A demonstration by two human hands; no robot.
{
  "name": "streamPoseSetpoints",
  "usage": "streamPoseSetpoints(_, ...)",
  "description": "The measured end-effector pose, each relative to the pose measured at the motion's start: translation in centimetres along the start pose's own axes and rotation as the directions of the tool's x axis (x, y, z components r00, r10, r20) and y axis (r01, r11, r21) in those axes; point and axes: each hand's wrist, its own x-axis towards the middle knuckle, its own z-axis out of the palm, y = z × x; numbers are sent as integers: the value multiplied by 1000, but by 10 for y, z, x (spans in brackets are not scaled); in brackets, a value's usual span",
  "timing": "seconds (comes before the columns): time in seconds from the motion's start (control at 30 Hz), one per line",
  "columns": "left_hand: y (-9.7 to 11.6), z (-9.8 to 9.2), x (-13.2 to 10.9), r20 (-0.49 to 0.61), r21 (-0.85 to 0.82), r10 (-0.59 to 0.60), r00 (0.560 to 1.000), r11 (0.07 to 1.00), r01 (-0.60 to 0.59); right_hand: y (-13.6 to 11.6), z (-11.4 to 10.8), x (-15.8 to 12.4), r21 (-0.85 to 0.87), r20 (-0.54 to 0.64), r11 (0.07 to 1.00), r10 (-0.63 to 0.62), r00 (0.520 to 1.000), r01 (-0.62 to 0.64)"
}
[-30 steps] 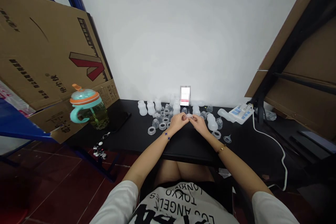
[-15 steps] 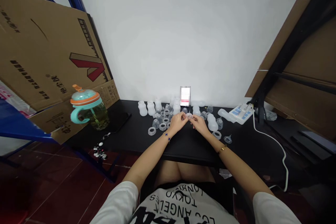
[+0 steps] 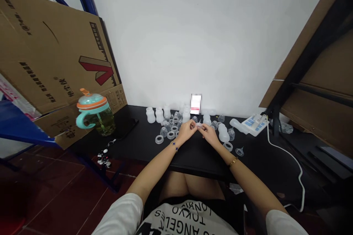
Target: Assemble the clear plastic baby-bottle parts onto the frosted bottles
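Note:
My left hand (image 3: 187,130) and my right hand (image 3: 209,133) meet over the middle of the black table (image 3: 146,145). Both pinch a small clear plastic piece (image 3: 199,125) between their fingertips; I cannot make out its exact shape. Behind the hands stand several translucent white bottles (image 3: 150,115). Clear rings (image 3: 159,139) and small caps (image 3: 239,151) lie scattered around them on the table.
A teal and orange handled cup (image 3: 95,113) stands at the table's left end beside a dark phone (image 3: 127,125). A cardboard box (image 3: 55,69) leans on the blue rack at left. A white device (image 3: 253,124) with a cable lies at right. A beaded keychain (image 3: 104,157) hangs at the edge.
The camera has tipped slightly, so the scene sits a little lower and to the right. Both hands stay together on the small piece, with only slight finger movement.

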Motion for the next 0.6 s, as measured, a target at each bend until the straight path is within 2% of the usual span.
streamPoseSetpoints(0.37, -2, 4, 1, 15, -160, -15, 1000, 987, 17, -4, -3, -1, -32, -32, 999, -18, 999, 17)
streamPoseSetpoints(0.6, 2, 2, -1, 18, -195, -22, 1000, 980, 25, 2, -1, 1, -53, -21, 998, -22, 1000, 21)
